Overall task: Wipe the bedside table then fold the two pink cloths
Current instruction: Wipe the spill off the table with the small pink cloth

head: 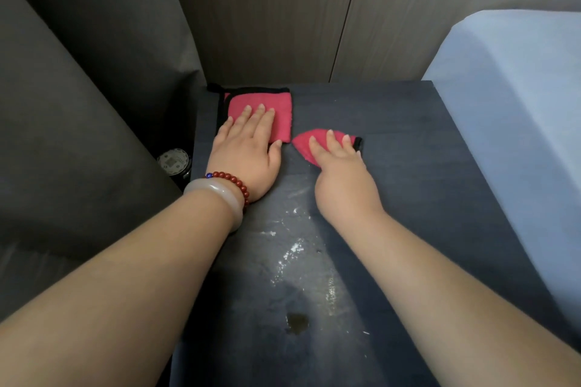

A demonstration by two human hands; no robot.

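Nearest the camera, two bare forearms reach out over the dark worktop from its near edge. Between them, close to that edge, sits a small dull puddle, and from it a band of wet streaks runs up the middle of the worktop toward the hands.

The left wrist wears a pale bangle and, just beyond it, a red bead bracelet. The left hand lies flat, palm down, fingers straight and slightly spread, holding nothing. Its fingers rest on the folded pink cloth, its heel on the bare worktop. That cloth, edged in black, lies as a neat square in the far left corner of the worktop, a black loop poking off the corner.

The right hand is also open, palm down, fingers extended and spread, their tips pressing on the second pink cloth. This cloth is a smaller, rounded shape with a bit of black trim at its right end. It lies near the middle of the worktop, just right of the folded one and slightly nearer, with a narrow gap between them.

Off the left edge, low down, a round patterned object sits beside a dark upholstered surface. A pale blue bed borders the right edge, and wood panelling stands behind the far edge
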